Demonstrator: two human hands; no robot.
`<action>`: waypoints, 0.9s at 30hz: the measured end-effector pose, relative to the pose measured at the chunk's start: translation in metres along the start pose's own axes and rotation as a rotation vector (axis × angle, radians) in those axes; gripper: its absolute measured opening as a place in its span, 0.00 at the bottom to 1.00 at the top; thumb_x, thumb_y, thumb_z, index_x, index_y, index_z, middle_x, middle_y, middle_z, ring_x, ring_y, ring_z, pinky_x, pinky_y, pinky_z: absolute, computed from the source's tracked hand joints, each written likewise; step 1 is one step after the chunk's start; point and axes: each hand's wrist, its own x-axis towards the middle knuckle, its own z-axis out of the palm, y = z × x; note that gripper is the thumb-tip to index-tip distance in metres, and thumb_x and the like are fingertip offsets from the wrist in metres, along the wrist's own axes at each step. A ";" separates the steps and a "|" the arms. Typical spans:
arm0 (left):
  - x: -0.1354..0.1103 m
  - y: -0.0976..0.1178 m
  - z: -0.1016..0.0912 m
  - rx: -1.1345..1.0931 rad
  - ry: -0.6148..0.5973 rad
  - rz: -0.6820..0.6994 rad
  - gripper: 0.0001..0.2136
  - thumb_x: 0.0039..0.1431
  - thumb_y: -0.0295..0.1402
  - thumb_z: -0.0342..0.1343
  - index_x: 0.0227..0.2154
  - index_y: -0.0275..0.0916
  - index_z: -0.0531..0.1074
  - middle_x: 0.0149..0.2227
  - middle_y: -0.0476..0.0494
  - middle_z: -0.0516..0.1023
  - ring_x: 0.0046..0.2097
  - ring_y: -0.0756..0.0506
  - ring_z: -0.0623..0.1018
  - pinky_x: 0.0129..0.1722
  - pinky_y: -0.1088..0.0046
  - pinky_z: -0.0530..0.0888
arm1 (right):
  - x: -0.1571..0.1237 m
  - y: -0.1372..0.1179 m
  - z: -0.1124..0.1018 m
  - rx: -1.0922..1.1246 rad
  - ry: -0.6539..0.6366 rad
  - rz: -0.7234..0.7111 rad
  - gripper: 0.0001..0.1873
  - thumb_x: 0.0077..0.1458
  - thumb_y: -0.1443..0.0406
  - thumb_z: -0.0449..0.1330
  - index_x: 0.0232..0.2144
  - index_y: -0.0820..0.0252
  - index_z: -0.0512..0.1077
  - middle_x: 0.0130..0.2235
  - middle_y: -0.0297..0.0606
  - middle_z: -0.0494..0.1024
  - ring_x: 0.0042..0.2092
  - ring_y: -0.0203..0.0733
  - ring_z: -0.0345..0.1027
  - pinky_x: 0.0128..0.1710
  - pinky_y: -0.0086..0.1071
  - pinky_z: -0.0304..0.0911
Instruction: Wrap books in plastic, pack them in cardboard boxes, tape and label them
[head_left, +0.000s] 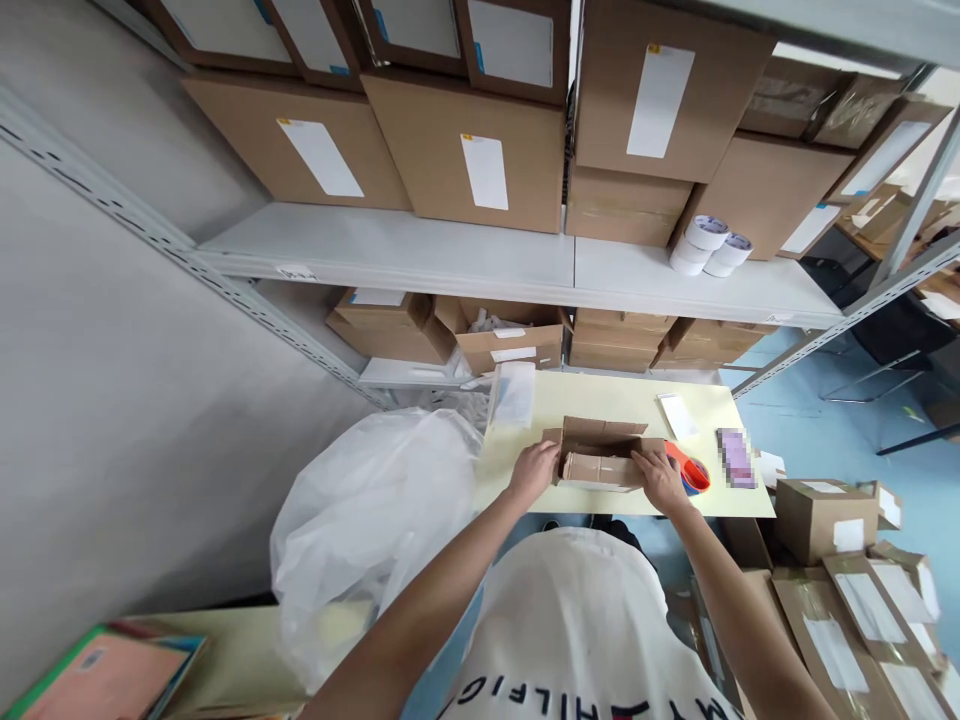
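Observation:
An open cardboard box (604,470) sits on the pale yellow table (645,395) in front of me, its flaps raised. My left hand (535,470) grips the box at its left end, thumb near the rim. At the right end, my right hand (661,482) holds the box with fingers over the flap and edge. The box's inside is dark, and I cannot tell what it contains. Close beside my right hand lies an orange and blue tape dispenser-like object (694,474), partly hidden by the hand.
A white card (677,415) and a purple, blurred-out item (736,458) lie on the table's right side. A large plastic bag (367,510) bulges at the left. Taped boxes (825,520) pile up at the right. Shelves (450,255) with cartons and white tape rolls (707,233) stand ahead.

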 end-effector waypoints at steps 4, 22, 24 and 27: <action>0.004 0.002 0.006 -0.095 -0.022 -0.074 0.13 0.62 0.30 0.49 0.43 0.39 0.78 0.45 0.39 0.79 0.47 0.41 0.78 0.50 0.63 0.74 | 0.003 0.010 -0.008 0.355 -0.055 0.049 0.19 0.59 0.66 0.47 0.39 0.58 0.78 0.43 0.45 0.78 0.46 0.49 0.71 0.50 0.43 0.66; -0.026 0.000 0.055 -0.219 -0.057 -0.172 0.45 0.49 0.39 0.65 0.66 0.40 0.47 0.68 0.30 0.53 0.69 0.33 0.55 0.64 0.52 0.59 | 0.015 0.016 -0.002 0.113 0.085 -0.046 0.39 0.56 0.47 0.56 0.64 0.59 0.57 0.63 0.52 0.62 0.62 0.60 0.57 0.60 0.55 0.55; -0.025 0.000 0.057 -0.253 -0.051 -0.182 0.44 0.50 0.38 0.65 0.66 0.41 0.47 0.68 0.31 0.54 0.68 0.33 0.55 0.64 0.52 0.60 | 0.033 0.022 -0.009 0.082 0.047 -0.054 0.39 0.56 0.48 0.56 0.64 0.60 0.57 0.65 0.51 0.59 0.65 0.59 0.53 0.61 0.54 0.53; -0.024 0.003 0.063 -0.278 -0.045 -0.185 0.44 0.51 0.37 0.64 0.67 0.43 0.45 0.68 0.33 0.54 0.68 0.34 0.56 0.64 0.52 0.61 | 0.051 0.034 -0.002 0.112 -0.078 0.022 0.38 0.55 0.49 0.56 0.63 0.61 0.58 0.63 0.52 0.64 0.63 0.58 0.57 0.61 0.53 0.54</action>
